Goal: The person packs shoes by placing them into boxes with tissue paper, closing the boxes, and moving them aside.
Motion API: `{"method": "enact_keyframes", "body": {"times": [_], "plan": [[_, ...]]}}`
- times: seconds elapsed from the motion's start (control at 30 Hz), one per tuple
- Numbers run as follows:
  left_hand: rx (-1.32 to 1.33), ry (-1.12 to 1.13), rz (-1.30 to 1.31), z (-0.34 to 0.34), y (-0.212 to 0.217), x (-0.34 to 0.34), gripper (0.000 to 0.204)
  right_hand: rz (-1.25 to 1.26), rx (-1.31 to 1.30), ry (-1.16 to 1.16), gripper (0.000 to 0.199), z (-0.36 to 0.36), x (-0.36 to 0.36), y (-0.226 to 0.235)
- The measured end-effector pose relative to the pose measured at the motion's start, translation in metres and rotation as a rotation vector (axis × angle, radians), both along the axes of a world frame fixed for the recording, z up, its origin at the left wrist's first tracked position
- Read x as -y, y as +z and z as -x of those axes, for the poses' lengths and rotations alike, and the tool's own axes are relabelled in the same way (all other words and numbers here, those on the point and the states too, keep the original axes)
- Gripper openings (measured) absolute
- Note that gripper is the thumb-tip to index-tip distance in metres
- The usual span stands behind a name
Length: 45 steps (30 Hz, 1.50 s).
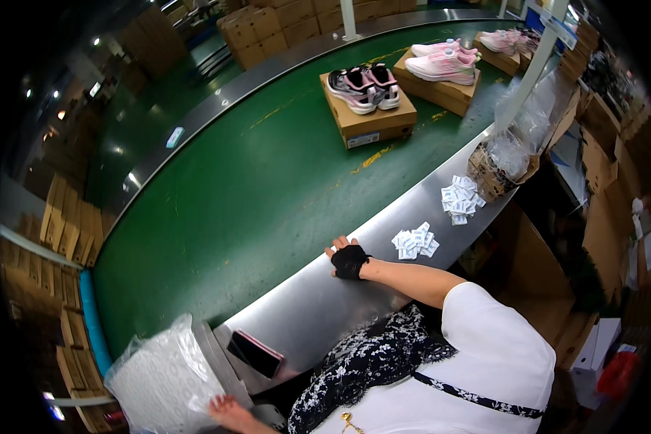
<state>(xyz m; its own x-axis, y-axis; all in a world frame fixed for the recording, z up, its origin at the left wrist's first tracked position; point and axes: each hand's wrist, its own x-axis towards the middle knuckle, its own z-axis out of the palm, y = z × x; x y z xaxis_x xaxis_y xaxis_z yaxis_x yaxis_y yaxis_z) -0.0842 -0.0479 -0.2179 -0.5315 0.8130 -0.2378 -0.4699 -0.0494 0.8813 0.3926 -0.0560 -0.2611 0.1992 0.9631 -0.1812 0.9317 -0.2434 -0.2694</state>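
Note:
My right hand [349, 260], in a black fingerless glove, rests on the metal ledge beside the green conveyor. It holds nothing, and its fingers are spread over the ledge's edge. At the lower left, my left hand [228, 412] lies with fingers apart against a clear plastic bag of white printed sheets [163, 369]. A dark phone with a pink edge [255, 354] lies on the ledge between my hands. To the right of my right hand are two piles of small white packets, a nearer one [415, 241] and a farther one [461, 199].
On the green conveyor belt [267, 188] stand shoe boxes, one [380, 129] bearing black-and-pink sneakers [364, 88], another bearing pale pink sneakers [441, 65]. A carton holding clear plastic [493, 173] sits on the ledge at right. A white post [532, 79] rises there. Stacked cartons [69, 224] stand at left.

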Motion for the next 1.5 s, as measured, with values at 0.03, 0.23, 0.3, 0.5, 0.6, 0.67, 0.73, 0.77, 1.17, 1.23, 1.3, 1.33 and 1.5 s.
{"method": "enact_keyframes", "body": {"times": [0.03, 0.23, 0.3, 0.5, 0.6, 0.67, 0.73, 0.77, 1.17, 1.23, 1.3, 1.33, 1.5], "plan": [[0.06, -0.187, -0.021, -0.019, 0.008, -0.01, 0.03, 0.025, -0.081, 0.049, 0.057, 0.004, -0.013, 0.012], [-0.199, -0.6, 0.088, -0.195, 0.04, -0.025, 0.022, -0.313, -0.534, -0.14, 0.054, -0.124, -0.097, 0.001], [-0.22, -0.637, 0.091, -0.217, 0.035, -0.027, 0.022, -0.449, -0.683, -0.697, 0.037, -0.187, -0.123, -0.009], [-0.187, -0.632, 0.231, -0.215, 0.008, -0.037, 0.023, -0.844, -1.292, -1.435, 0.036, -0.275, -0.152, 0.017], [-0.153, -0.524, 0.318, -0.201, 0.003, -0.032, 0.023, -0.837, -1.539, -1.43, 0.039, -0.253, -0.151, 0.044], [-0.366, -0.767, 0.165, -0.196, 0.003, -0.028, 0.029, -0.986, -1.417, -1.378, 0.038, -0.248, -0.141, 0.033], [-0.228, -0.665, 0.245, -0.202, 0.006, -0.032, 0.026, -0.794, -1.408, -1.299, 0.039, -0.229, -0.123, 0.023], [-0.088, -0.602, 0.313, -0.216, 0.007, -0.035, 0.023, -0.967, -1.298, -1.286, 0.037, -0.232, -0.11, -0.009], [-0.079, -0.645, 0.264, -0.207, 0.008, -0.026, 0.02, -0.691, -0.812, -0.158, 0.02, -0.042, 0.024, 0.115], [-0.087, -0.58, 0.269, -0.197, 0.006, -0.019, 0.019, -1.005, -0.236, -0.007, 0.024, -0.05, 0.014, 0.159], [-0.066, -0.635, 0.263, -0.189, 0.004, -0.012, 0.019, -0.864, 0.229, 0.061, 0.045, -0.061, -0.001, 0.185], [-0.041, -0.583, 0.263, -0.189, 0.004, -0.01, 0.019, -0.771, 0.365, 0.047, 0.055, -0.07, -0.007, 0.177], [-0.039, -0.62, 0.248, -0.18, 0.003, 0.007, 0.019, -0.54, 0.333, 0.153, 0.05, -0.077, -0.032, 0.151]]}}
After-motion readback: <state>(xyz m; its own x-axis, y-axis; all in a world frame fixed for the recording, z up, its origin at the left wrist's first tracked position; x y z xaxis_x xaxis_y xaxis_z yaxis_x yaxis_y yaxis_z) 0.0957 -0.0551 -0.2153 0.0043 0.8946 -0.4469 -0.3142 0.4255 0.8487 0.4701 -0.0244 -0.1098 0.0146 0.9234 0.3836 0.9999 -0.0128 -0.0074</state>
